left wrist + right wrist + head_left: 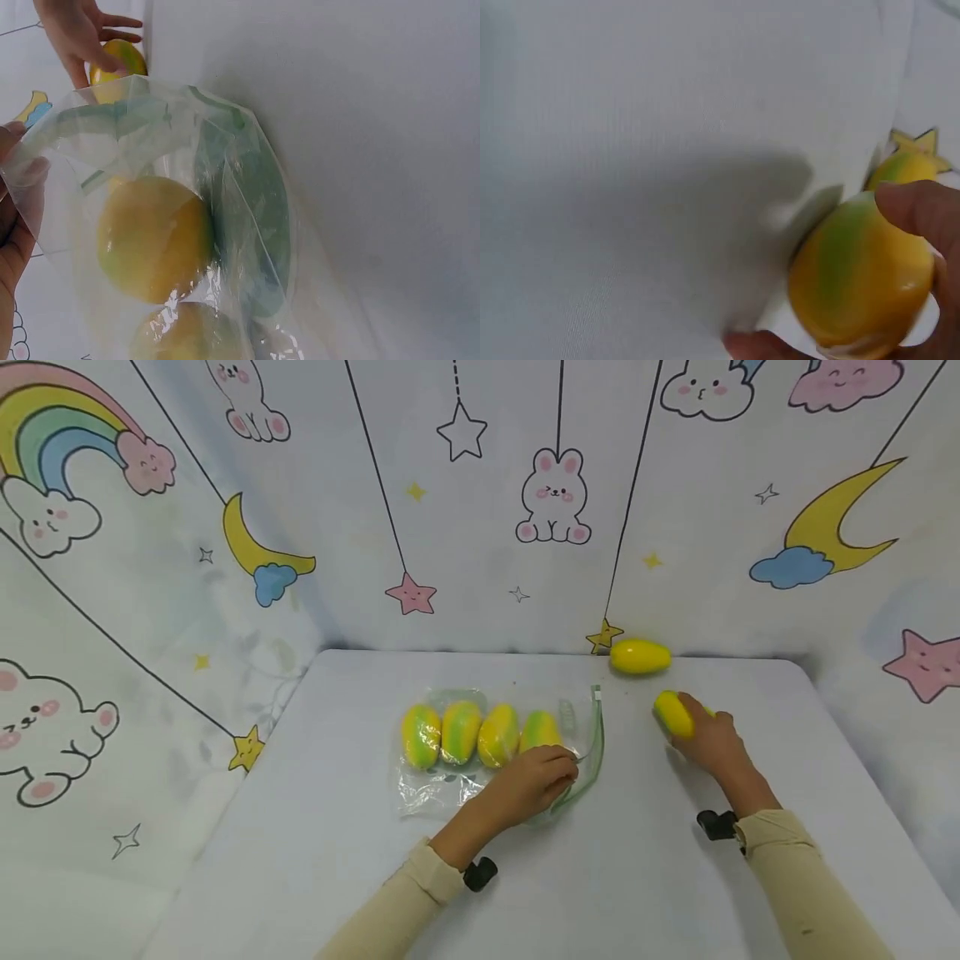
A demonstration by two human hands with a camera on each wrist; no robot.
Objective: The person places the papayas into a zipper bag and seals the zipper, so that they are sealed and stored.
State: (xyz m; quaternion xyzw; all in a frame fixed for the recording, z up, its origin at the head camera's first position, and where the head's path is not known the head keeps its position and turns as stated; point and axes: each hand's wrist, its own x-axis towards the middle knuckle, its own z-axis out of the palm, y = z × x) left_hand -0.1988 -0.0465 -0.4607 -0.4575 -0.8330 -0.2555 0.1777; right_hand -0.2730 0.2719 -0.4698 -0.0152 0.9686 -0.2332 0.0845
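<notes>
A clear plastic zip bag (431,793) with a green-edged mouth lies on the table, several yellow-green mangoes (422,737) in a row inside it. My left hand (534,783) pinches the film near the mouth, at the bag's right end. In the left wrist view, the raised film (56,169) runs from the fingers over a mango (156,238) inside. To the right of the bag, my right hand (712,739) grips another mango (672,714). The right wrist view has this mango (859,277) between thumb and fingers; whether it touches the table, I cannot tell.
One more mango (640,657) lies at the table's back edge, beyond my right hand. The white table (315,860) is bounded at the back and sides by a cloth backdrop (480,527) printed with stars, moons and rabbits.
</notes>
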